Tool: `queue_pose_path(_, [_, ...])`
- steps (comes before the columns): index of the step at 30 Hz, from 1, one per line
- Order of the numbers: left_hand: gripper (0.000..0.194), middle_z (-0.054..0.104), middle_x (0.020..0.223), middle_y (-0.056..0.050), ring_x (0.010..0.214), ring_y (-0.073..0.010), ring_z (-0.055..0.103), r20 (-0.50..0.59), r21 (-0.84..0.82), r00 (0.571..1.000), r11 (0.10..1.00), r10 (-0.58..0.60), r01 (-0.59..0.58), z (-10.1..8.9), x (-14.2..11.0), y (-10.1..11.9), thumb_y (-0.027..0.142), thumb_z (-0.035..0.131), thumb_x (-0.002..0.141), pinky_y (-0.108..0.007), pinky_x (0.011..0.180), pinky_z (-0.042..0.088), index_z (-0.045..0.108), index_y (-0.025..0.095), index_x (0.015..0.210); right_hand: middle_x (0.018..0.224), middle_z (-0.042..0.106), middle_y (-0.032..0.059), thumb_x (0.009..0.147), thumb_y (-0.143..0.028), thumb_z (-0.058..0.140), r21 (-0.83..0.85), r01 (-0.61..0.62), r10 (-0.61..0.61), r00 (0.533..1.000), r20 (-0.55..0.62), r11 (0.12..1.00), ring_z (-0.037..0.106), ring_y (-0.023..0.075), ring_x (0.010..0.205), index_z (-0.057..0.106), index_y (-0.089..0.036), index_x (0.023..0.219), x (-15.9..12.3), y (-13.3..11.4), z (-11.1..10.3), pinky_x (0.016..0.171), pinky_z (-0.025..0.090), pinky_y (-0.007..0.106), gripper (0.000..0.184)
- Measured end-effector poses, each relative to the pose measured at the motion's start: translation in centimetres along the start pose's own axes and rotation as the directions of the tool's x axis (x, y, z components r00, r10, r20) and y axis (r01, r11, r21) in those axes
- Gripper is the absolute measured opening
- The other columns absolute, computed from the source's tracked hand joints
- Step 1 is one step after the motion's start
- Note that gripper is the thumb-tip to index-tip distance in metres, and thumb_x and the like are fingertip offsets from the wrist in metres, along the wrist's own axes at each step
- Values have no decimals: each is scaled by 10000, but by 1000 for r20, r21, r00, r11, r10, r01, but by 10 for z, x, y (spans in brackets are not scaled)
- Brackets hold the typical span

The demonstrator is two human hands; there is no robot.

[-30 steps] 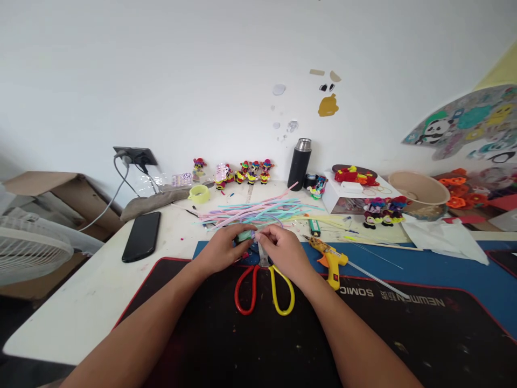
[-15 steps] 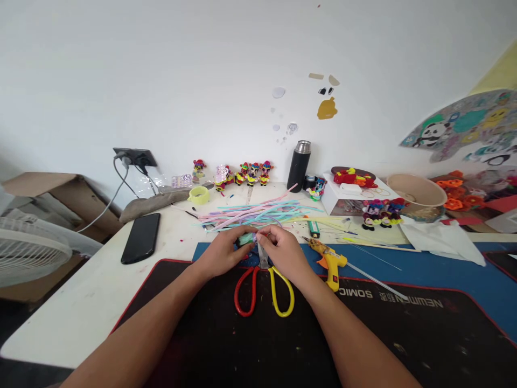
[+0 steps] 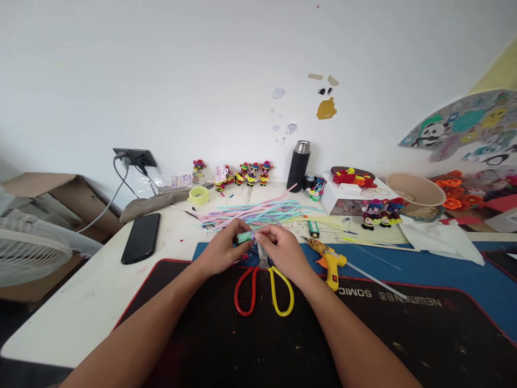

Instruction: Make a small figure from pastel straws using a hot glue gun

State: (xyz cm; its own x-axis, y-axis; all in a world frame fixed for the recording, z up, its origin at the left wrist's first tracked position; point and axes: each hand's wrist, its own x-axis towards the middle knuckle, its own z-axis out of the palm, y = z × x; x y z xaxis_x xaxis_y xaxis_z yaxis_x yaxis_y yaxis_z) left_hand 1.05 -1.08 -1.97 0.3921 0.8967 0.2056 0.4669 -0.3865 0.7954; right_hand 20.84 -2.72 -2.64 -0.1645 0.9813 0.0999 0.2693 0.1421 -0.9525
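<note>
Between my two hands is a small green and purple fuzzy piece (image 3: 244,237), like bent pipe cleaners; fingers hide part of it. My left hand (image 3: 220,249) grips its green end with thumb and fingers. At the purple end, my right hand (image 3: 280,250) pinches with thumb and forefinger. Scissors (image 3: 263,261) with one red and one yellow handle lie just below the hands, blades partly covered. Behind the hands spreads a loose pile of pink, blue and purple pipe cleaners (image 3: 258,210). A yellow glue gun (image 3: 332,264) rests right of my right hand, a clear glue stick in its back.
A phone (image 3: 140,238) lies at left, near a roll of tape (image 3: 198,195). Small fuzzy figures (image 3: 253,173) and a black flask (image 3: 299,167) stand along the wall. At right are a white box (image 3: 349,196) and a beige bowl (image 3: 416,191). A dark mat (image 3: 283,350) covers the front.
My left fingers have shifted and lifted a little, so more of the green part shows. My right hand keeps its pinch at the purple end. The other things stay in place.
</note>
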Motion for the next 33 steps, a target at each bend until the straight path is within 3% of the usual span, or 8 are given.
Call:
queue_pose_path(11, [159, 698, 996, -4, 886, -203, 646, 68, 99, 995, 992, 69, -76, 1, -4, 4, 268, 606, 919, -321, 777, 469, 576, 239, 1073, 683, 612, -30, 922, -416, 640, -149, -24, 25, 1000, 6, 989, 555, 159, 636, 650, -210, 865, 1, -2, 0, 602, 370, 275, 214])
queue_pose_path(23, [178, 690, 956, -20, 836, -210, 665, 21, 205, 990, 969, 136, -137, 8, -9, 0, 200, 576, 903, -318, 727, 463, 532, 243, 1070, 654, 593, -32, 970, -375, 569, -259, -4, -1, 1000, -21, 966, 547, 165, 611, 605, -224, 881, -4, -7, 5, 584, 343, 277, 179])
queue_pose_path(29, [135, 697, 968, -20, 831, -201, 659, -17, 148, 995, 984, 98, -94, 7, -6, 3, 253, 588, 921, -315, 725, 474, 544, 239, 1048, 677, 617, -26, 954, -447, 587, -75, -28, 27, 1000, -7, 997, 552, 161, 596, 625, -229, 903, -1, 1, 6, 560, 369, 270, 227])
queue_pose_path(33, [144, 701, 945, -10, 817, -197, 656, -81, 153, 994, 986, 73, -60, 6, -5, -1, 292, 600, 922, -308, 719, 485, 538, 248, 1045, 613, 545, -47, 953, -490, 583, 25, -42, 42, 999, 1, 999, 466, 146, 520, 641, -227, 925, 0, 2, 5, 510, 341, 269, 271])
